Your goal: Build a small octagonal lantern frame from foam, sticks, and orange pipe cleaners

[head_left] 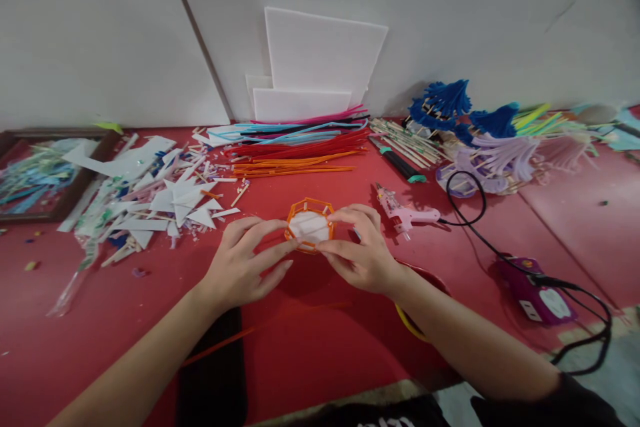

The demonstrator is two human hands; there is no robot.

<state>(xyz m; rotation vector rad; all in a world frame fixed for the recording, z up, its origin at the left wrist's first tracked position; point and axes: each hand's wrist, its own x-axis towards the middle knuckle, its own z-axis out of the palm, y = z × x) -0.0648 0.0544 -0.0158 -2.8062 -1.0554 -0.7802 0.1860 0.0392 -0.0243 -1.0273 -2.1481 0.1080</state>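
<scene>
Between my two hands is a small orange-framed octagonal piece [310,227] with a white base and short pale pegs around its rim. My left hand [250,257] pinches its left and lower-left edge with thumb and fingertips. On the opposite side, my right hand [365,250] grips the right edge, fingers curled around it. An orange pipe cleaner [220,345] lies below my left hand, partly across a dark flat object [213,380]. Under my right forearm a round thing with a yellow rim [413,323] is mostly hidden.
A pink glue gun [405,213] lies right of my hands, its black cord near a purple power box [537,293]. Behind are bundled pipe cleaners [300,150], a cutter knife [400,161] and sticks [407,143]. Paper scraps [180,200] pile up left; blue fan-shaped pieces [447,103] stand right.
</scene>
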